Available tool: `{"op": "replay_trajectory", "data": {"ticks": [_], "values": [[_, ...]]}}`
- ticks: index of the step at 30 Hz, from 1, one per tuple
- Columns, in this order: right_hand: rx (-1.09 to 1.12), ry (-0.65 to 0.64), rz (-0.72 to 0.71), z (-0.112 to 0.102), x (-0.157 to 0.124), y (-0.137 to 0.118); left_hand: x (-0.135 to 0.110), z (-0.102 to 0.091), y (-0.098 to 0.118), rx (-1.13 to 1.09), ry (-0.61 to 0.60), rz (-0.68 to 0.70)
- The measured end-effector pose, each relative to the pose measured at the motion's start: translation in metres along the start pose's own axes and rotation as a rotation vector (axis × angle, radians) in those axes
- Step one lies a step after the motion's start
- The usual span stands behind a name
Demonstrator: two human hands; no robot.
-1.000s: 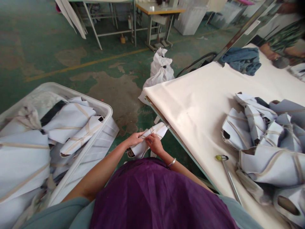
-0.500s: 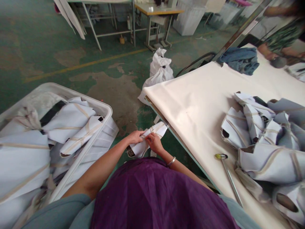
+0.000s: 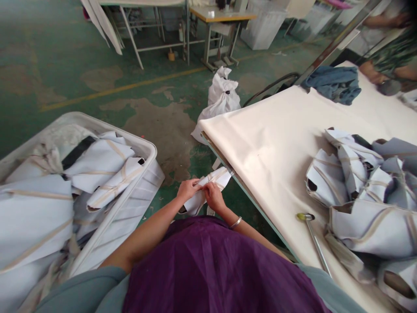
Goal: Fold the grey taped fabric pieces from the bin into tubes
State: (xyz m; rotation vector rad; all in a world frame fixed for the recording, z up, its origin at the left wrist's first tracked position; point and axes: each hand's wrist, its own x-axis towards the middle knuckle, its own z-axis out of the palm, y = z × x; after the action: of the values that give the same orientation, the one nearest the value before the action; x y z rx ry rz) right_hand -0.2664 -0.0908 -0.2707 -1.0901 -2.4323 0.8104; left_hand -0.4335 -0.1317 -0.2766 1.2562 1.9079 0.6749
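A white sewn piece with beige tape along its seams (image 3: 197,203) lies between my hands, low beside the table's near left edge. My left hand (image 3: 188,190) grips its left side, with the fingers closed over the upper edge. Close against it, my right hand (image 3: 214,198) pinches the same piece near the taped seam. The far end of the piece reaches toward the table edge, and a dark inside shows at its lower left. My fingertips partly hide the pinched spot.
On my left stands a white plastic bin (image 3: 151,150) filled with similar taped pieces. The cream-covered table (image 3: 260,143) on my right bears a heap of such pieces (image 3: 368,230), a small hammer (image 3: 314,239) and blue cloth (image 3: 335,82). A white sack (image 3: 221,98) sits beyond; a person works far right.
My left hand has slid right along the piece, closer to my right hand. Both hands keep hold of it. The whole view has shifted slightly.
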Motion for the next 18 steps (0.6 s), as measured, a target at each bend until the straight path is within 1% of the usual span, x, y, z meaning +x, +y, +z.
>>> {"op": "replay_trajectory", "data": {"ticks": [3, 5, 8, 10, 12, 14, 16, 18], "values": [[-0.067, -0.034, -0.087, -0.004, -0.007, 0.003, 0.000, -0.004, 0.001, 0.071, -0.094, 0.057], [-0.162, -0.071, -0.148, -0.007, -0.015, 0.006, -0.001, -0.007, 0.000, 0.111, -0.111, 0.063], [-0.315, -0.125, -0.177, -0.011, -0.030, 0.010, 0.001, -0.009, 0.001, 0.088, -0.149, 0.052], [-0.353, -0.152, -0.183, -0.015, -0.037, 0.013, 0.005, -0.009, 0.005, 0.077, -0.191, 0.011], [-0.314, -0.164, -0.177, -0.020, -0.037, 0.016, 0.008, -0.007, 0.012, 0.109, -0.193, -0.078], [-0.238, -0.123, -0.137, -0.026, -0.028, 0.018, 0.009, -0.004, 0.021, 0.164, -0.151, -0.177], [-0.177, -0.012, -0.068, -0.032, -0.008, 0.019, 0.009, 0.000, 0.028, 0.203, -0.109, -0.237], [-0.164, 0.093, -0.019, -0.033, 0.018, 0.018, 0.009, 0.001, 0.031, 0.215, -0.098, -0.260]]}}
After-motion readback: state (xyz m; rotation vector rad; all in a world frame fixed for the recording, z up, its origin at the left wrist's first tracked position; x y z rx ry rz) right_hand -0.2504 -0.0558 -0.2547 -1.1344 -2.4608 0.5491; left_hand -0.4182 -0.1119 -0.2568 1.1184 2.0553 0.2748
